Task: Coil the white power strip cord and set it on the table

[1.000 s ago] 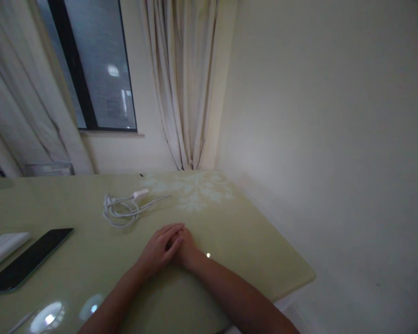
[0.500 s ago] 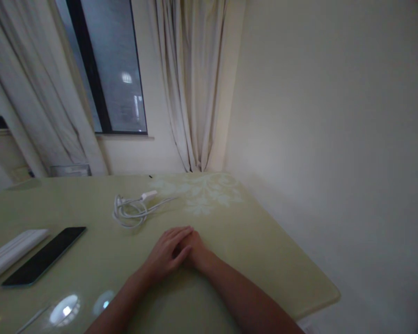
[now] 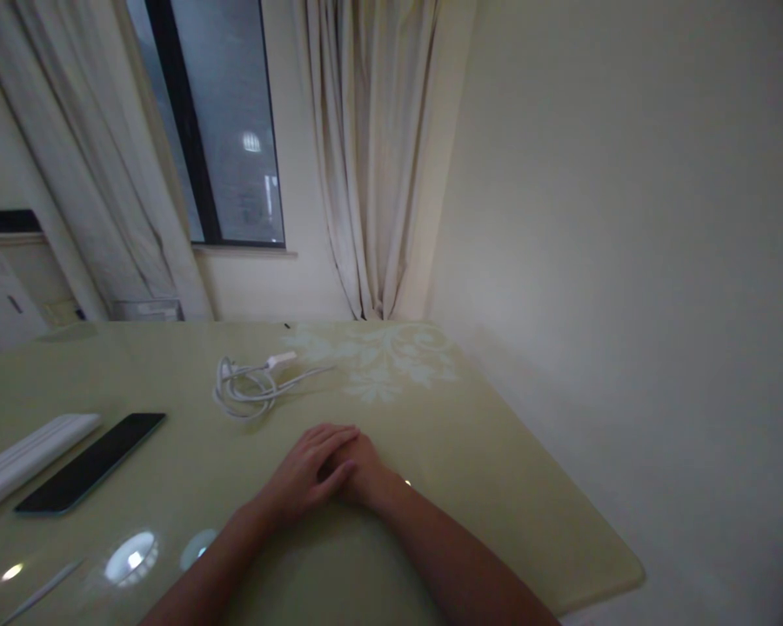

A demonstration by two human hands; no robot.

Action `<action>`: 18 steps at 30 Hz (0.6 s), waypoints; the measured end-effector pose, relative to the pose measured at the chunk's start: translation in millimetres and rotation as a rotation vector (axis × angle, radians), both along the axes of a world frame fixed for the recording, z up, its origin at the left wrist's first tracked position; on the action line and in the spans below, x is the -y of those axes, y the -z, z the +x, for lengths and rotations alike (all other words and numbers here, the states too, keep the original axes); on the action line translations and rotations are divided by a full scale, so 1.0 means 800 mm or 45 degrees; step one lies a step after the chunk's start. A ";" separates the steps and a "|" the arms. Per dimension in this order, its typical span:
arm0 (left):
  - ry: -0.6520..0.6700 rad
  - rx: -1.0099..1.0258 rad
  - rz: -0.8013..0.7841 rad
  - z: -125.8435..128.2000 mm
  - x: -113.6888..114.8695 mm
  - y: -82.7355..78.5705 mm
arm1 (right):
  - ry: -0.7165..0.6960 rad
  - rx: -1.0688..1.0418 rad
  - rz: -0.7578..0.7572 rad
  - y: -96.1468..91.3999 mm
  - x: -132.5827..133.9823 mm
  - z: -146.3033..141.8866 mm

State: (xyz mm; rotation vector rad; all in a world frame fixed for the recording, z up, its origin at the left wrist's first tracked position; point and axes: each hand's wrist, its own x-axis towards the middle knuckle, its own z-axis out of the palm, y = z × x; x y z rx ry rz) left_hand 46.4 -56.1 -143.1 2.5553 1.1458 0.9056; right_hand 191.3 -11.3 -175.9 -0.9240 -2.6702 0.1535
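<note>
My left hand [image 3: 310, 469] lies over my right hand [image 3: 360, 461] on the glossy pale-green table [image 3: 470, 513]. Its fingers are stretched across the back of the right hand, with the thumb a little apart. Beneath it, the right hand's fingers are hidden, so their pose does not show. Neither hand visibly holds an object. Beyond them, nearest to the left hand, a loosely coiled white cable [image 3: 248, 404] with a white block-shaped end [image 3: 280, 361] rests on the tabletop.
To the left lie a flat black slab [image 3: 95, 465] with a teal edge and a long white case-like object [image 3: 32, 456]. A thin white stick [image 3: 43, 593] is at the bottom left. A wall [image 3: 593, 261] borders the table's right side; curtains [image 3: 378, 156] hang behind.
The view has shifted slightly, so the slab, white case and window sit a little further right in the picture. My hands stay in the same overlapping pose.
</note>
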 end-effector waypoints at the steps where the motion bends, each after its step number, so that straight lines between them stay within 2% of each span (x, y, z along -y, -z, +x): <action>1: -0.005 0.006 0.004 0.000 0.000 0.000 | -0.006 -0.008 -0.008 0.000 0.000 0.000; 9: 0.009 0.024 0.061 0.001 -0.002 0.006 | 0.059 -0.031 -0.044 -0.009 0.004 0.006; 11: -0.056 0.093 0.099 0.000 -0.009 0.009 | 0.085 -0.016 -0.054 -0.014 0.007 0.010; 13: -0.324 0.261 0.215 -0.007 -0.020 0.009 | 0.116 -0.027 -0.061 -0.019 0.010 0.015; 16: -1.022 0.627 0.419 -0.035 -0.041 0.003 | 0.137 -0.070 -0.060 -0.024 0.012 0.019; 18: -1.396 0.826 0.381 -0.064 -0.054 -0.001 | 0.143 -0.085 -0.066 -0.023 0.012 0.020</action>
